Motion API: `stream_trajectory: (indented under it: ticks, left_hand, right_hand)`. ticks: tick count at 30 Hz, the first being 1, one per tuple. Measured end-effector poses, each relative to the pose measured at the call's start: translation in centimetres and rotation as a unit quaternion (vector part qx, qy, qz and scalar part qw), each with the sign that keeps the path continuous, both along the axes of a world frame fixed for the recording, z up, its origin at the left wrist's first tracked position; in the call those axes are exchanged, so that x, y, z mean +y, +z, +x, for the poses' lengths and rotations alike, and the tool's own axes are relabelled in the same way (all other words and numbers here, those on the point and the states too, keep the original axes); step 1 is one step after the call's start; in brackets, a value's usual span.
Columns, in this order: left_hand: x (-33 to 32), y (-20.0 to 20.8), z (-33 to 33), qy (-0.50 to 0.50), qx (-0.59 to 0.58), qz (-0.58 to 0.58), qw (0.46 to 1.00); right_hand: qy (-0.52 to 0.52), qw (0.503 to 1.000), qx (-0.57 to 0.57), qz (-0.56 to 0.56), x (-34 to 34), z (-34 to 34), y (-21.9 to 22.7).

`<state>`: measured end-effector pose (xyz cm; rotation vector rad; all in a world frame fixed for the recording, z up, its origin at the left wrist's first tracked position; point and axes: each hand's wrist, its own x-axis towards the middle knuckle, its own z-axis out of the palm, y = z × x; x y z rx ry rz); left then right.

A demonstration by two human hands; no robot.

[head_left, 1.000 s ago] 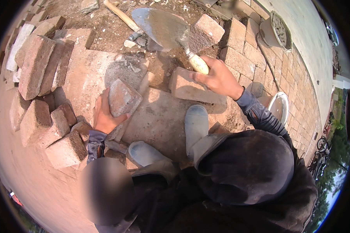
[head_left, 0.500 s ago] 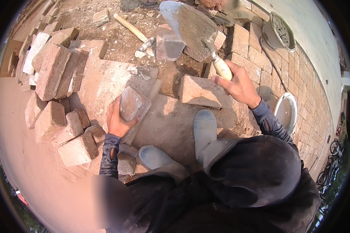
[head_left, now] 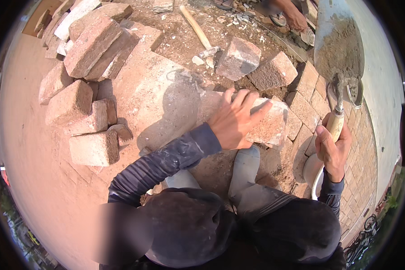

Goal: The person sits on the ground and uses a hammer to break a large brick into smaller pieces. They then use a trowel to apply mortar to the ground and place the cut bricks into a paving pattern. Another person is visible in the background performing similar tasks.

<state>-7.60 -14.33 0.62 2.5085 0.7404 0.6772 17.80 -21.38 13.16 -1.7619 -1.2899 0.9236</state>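
Note:
My right hand [head_left: 334,150] grips the wooden handle of a trowel [head_left: 339,49], its broad blade pointing away and carrying grey mortar. My left hand [head_left: 236,119] reaches across in front of me and spans a rough reddish brick [head_left: 270,123], fingers spread over its top and far side, thumb at its near edge. The hand hides the brick's left end. Beyond it lie a second brick [head_left: 240,58] and a third brick [head_left: 274,71], both on the dirt. A hammer [head_left: 195,29] with a wooden handle rests farther off.
At left stands a pile of loose bricks [head_left: 92,47]. Laid pavers [head_left: 360,144] extend along the right. A white bucket [head_left: 311,173] sits below my right hand; another bucket [head_left: 356,96] is partly behind the trowel. Another person's hand [head_left: 295,19] touches the ground at the far side.
My left hand has moved right, from a brick near the pile to the brick before me. The trowel has swung right and now carries more mortar. The view has shifted too.

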Motion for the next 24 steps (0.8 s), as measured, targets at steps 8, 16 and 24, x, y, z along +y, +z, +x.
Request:
stream_trajectory:
  ticks: [8, 16, 24]
  left_hand:
    - [-0.5, -6.7, 12.2, -0.095, 0.147, 0.049, 0.983]
    - [-2.2, -6.8, 9.5, -0.027, 0.087, 0.079, 0.993]
    - [-2.2, -3.1, -8.1, 0.328, -0.021, -0.015, 0.944]
  right_hand:
    - [-0.043, 0.999, 0.018, -0.001, -3.1, 2.3, -1.8]
    - [-0.004, 0.999, 0.016, -0.034, -1.2, 1.0, -3.0]
    - [0.109, 0.992, 0.015, -0.06, 2.6, -2.5, -3.9]
